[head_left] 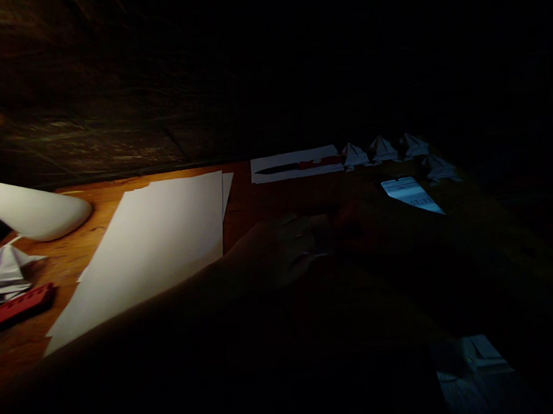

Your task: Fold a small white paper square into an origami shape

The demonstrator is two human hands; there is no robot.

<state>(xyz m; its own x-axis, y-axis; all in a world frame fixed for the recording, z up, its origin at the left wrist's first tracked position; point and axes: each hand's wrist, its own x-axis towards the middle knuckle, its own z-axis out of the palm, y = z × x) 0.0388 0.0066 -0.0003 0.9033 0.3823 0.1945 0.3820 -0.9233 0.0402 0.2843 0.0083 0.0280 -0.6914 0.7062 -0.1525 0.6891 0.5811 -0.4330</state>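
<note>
My left hand (286, 247) reaches in from the lower left, dim in the shadow, its fingers bent over a small piece of paper (321, 226). Close by on the other side of this paper is my right hand (359, 224), a faint reddish shape; its fingers are lost in the dark. A stack of white paper sheets (165, 232) lies to the left, partly behind my left forearm. Beyond my hands, a knife (299, 165) with a dark blade and red handle rests on smaller paper pieces (273, 160).
Several folded paper figures (380, 149) stand at the back right, near a lit phone (411, 194). On the left are a white lamp-like object (47, 211), a folded paper (3, 267) and a red object (20, 307). Folded paper (484, 351) shows lower right.
</note>
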